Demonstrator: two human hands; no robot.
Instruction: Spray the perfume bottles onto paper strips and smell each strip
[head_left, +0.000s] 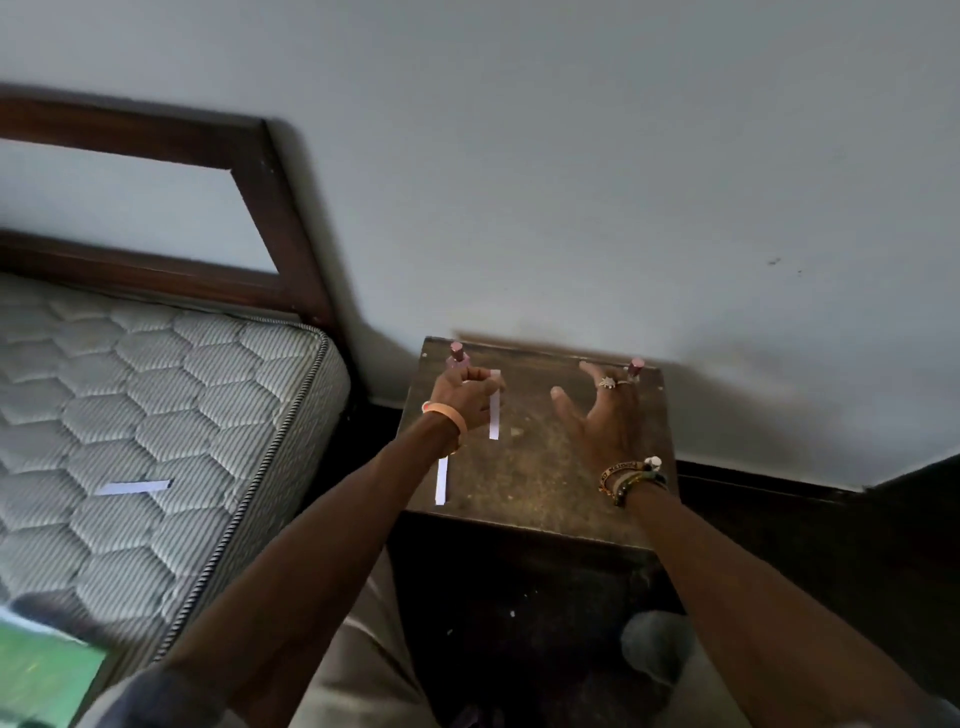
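Two small perfume bottles with pink caps stand at the back of a worn wooden table (535, 467), one at the back left (457, 356) and one at the back right (635, 368). My left hand (465, 392) is curled just in front of the left bottle and pinches the upper end of a white paper strip (494, 410). Spread open above the table, my right hand (605, 415) has its fingertips close to the right bottle, not touching it. A second strip (441, 480) lies near the table's left edge.
A quilted mattress (156, 415) on a dark wooden bed frame (275, 208) stands to the left, with another paper strip (134, 487) lying on it. The table is pushed against a pale wall (571, 182). My knees are below the table's front edge.
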